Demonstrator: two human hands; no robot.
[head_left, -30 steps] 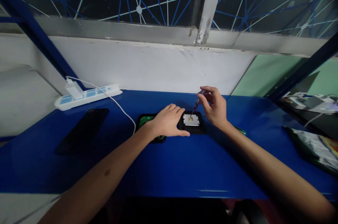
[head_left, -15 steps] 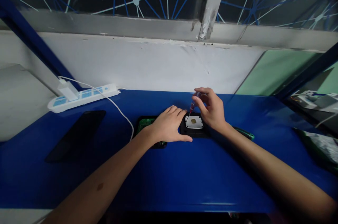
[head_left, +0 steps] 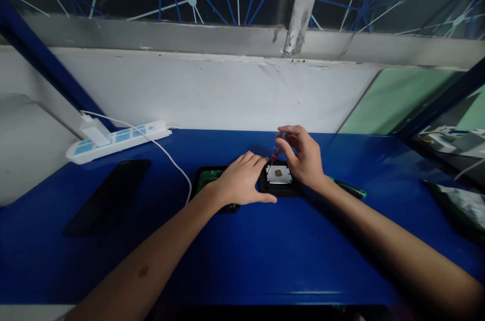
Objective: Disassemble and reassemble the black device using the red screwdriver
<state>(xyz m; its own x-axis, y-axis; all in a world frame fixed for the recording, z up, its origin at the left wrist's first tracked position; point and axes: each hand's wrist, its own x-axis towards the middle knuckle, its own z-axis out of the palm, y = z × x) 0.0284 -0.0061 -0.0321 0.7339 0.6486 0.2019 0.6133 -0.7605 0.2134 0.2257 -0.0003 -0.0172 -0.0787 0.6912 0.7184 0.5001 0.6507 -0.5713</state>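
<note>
In my right hand point(head_left: 306, 158) is a small screwdriver point(head_left: 277, 148) with a see-through reddish-purple handle, pinched between thumb and fingers. Its thin shaft points down to the left edge of a silver plate point(head_left: 273, 177) with a brownish square at its middle. The plate sits in a black plastic housing point(head_left: 280, 193) on the table. My left hand point(head_left: 242, 179) lies palm down against the housing's left side, fingers stretched out and thumb spread along the front. Beneath the left wrist, partly hidden, is a black casing with a green circuit board point(head_left: 207, 175).
A green-and-black tool handle point(head_left: 350, 189) lies behind my right forearm on the blue table point(head_left: 280, 255). At left are a dark flat phone-like slab point(head_left: 108, 197) and a white power strip point(head_left: 117, 142) with a plugged charger and white cable point(head_left: 166, 152). A bag point(head_left: 460, 205) rests far right.
The view has shifted very slightly. Both hands and the screwdriver keep nearly the same place over the housing.
</note>
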